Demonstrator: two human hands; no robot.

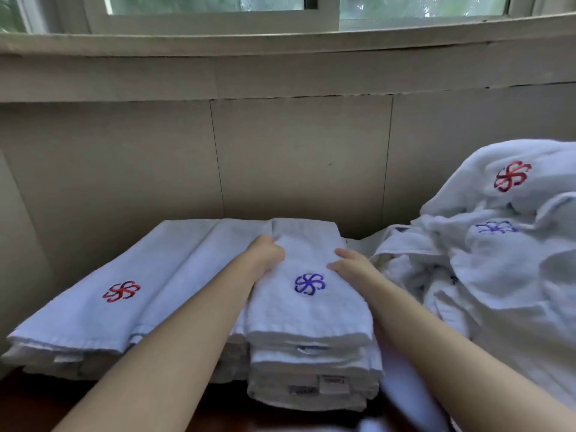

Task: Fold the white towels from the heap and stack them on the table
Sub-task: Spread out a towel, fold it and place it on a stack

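Observation:
A folded white towel with a blue flower mark (311, 294) lies on top of a stack of folded towels (314, 378) at the centre. My left hand (265, 254) grips the towel's left edge, fingers curled under it. My right hand (350, 263) rests flat on its right side, fingers straight. Left of it lies a lower stack of folded towels topped by one with a red flower mark (121, 291). The heap of unfolded white towels (498, 260) fills the right side.
The dark wooden table (28, 400) shows at the lower left. A beige panelled wall (296, 157) rises right behind the stacks, with a window sill (280, 42) above. The heap spills toward the centre stack's right side.

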